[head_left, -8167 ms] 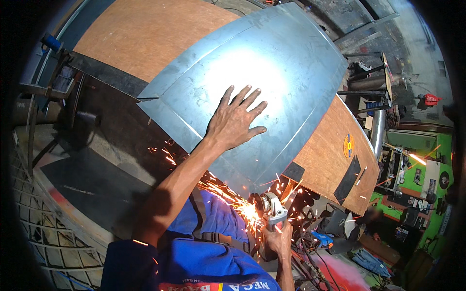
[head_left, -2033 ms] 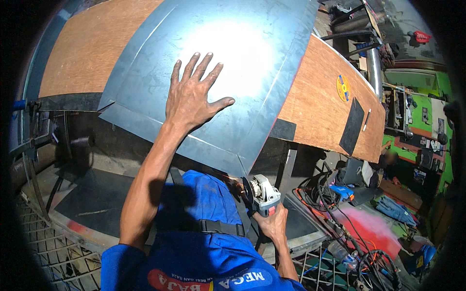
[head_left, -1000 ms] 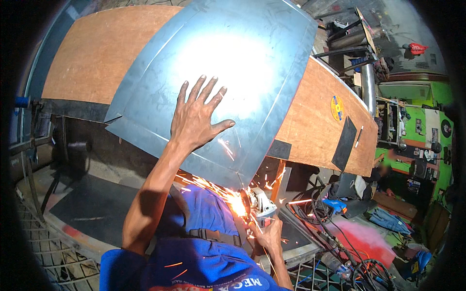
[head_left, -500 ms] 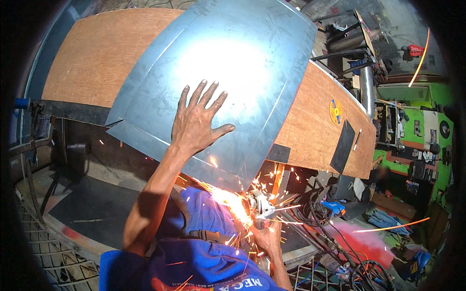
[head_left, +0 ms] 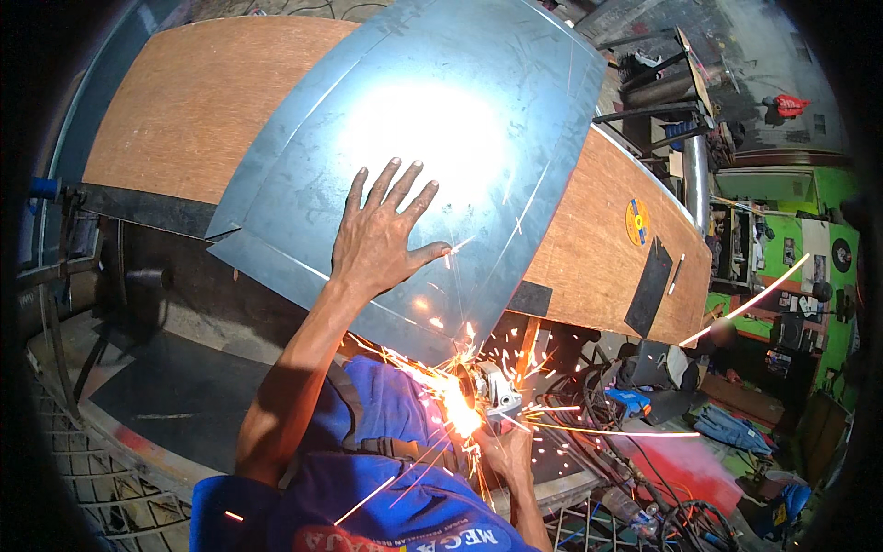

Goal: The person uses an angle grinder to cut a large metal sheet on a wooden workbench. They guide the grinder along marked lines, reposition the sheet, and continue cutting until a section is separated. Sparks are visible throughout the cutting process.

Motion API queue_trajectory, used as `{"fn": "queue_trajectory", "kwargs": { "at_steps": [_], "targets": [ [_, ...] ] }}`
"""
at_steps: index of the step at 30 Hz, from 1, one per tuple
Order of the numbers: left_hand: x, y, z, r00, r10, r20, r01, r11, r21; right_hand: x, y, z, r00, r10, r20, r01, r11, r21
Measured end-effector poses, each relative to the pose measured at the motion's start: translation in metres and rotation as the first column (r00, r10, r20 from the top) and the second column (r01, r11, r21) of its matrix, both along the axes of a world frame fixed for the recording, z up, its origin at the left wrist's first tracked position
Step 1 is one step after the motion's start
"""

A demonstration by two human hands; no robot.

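Note:
A large bluish-grey metal sheet (head_left: 285, 175) with light scribed lines lies across a plywood-topped table. My left hand (head_left: 379, 241) rests flat on the sheet, fingers spread and thumb out to the right. My right hand (head_left: 508, 449) is closed around an angle grinder (head_left: 499, 392) at the sheet's near edge. Its disc is mostly lost in the glare. Bright orange sparks (head_left: 457, 405) burst from the contact spot, some in front of my blue shirt. The sparks and the tool partly cover my right fingers.
Brown plywood (head_left: 212, 101) shows on both sides of the sheet. A yellow-and-blue disc (head_left: 636, 222), a black strip (head_left: 649, 287) and a thin pale stick (head_left: 676, 274) lie on its right part. Tangled cables (head_left: 676, 515) sit at lower right. Another person (head_left: 727, 354) is in the right background.
Sparks now spread wider around the grinder, and the glow at its disc is brighter. The view has shifted slightly. My left hand stays flat on the sheet; the grinder remains at the near edge.

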State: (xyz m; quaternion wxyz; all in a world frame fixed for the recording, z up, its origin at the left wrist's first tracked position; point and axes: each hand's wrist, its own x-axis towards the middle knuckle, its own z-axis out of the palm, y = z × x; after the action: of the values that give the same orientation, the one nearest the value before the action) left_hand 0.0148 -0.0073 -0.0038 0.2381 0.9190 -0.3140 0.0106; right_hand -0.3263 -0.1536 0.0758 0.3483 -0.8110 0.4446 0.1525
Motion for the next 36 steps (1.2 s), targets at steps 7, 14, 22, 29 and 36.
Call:
{"fn": "queue_trajectory", "kwargs": {
  "at_steps": [7, 14, 22, 29, 36],
  "targets": [
    [0.000, 0.000, 0.000, 1.000, -0.004, 0.004, 0.004, 1.000, -0.004, 0.012, 0.000, 0.008, 0.998, 0.031, -0.054, -0.031, 0.999, -0.011],
    [0.001, 0.001, 0.001, 1.000, -0.009, -0.018, 0.009, 1.000, 0.007, 0.023, 0.004, 0.010, 0.995, -0.027, 0.092, 0.023, 0.999, 0.043],
    [0.001, 0.001, -0.001, 1.000, -0.006, 0.006, 0.006, 1.000, -0.011, 0.021, 0.001, 0.009, 0.996, 0.030, -0.086, -0.034, 0.998, -0.050],
    [0.002, 0.001, 0.002, 1.000, -0.008, -0.012, 0.008, 1.000, -0.010, 0.028, 0.003, 0.015, 0.995, 0.014, -0.099, -0.016, 1.000, -0.024],
    [0.002, 0.001, 0.003, 1.000, -0.004, -0.011, 0.003, 1.000, -0.012, 0.019, 0.002, 0.006, 0.999, 0.004, 0.042, -0.003, 1.000, -0.023]
  ]
}}
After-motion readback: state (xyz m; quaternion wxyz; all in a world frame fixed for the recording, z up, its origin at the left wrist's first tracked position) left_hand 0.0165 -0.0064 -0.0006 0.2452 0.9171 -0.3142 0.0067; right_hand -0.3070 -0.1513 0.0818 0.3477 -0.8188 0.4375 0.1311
